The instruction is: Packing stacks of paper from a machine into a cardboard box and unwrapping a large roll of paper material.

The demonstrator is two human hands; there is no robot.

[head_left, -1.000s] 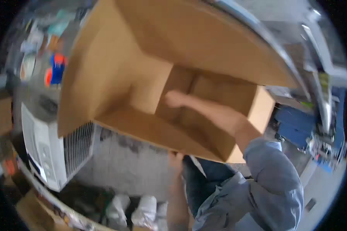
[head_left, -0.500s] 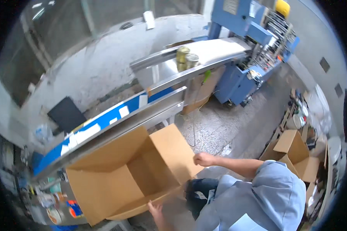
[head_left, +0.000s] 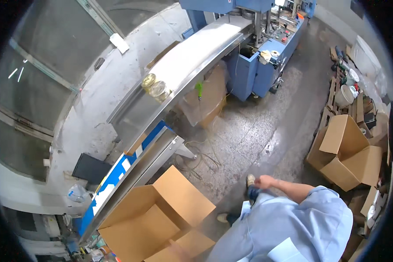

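An open brown cardboard box (head_left: pixel 161 218) stands at the lower middle with its flaps spread and its inside bare. My left hand (head_left: pixel 177 249) is at the near flap of this box, smeared by motion, so its fingers cannot be made out. In front of my body, to the right of the box and apart from it, my right hand (head_left: pixel 265 181) is curled closed, and nothing shows in it. Two metal-lidded jars or cans (head_left: pixel 157 89) stand on the steel conveyor table beyond the box.
A blue conveyor belt (head_left: pixel 114 178) with white sheets runs left of the box. The blue machine (head_left: pixel 244 74) stands at the far end of the steel table (head_left: pixel 131 115). Another open carton (head_left: pixel 349 153) and clutter lie at right. A cable (head_left: pixel 196 168) lies on the floor.
My view has turned toward the right. My right hand has come away from the box's right flap. My left hand stays by the near side of the box, now blurred.
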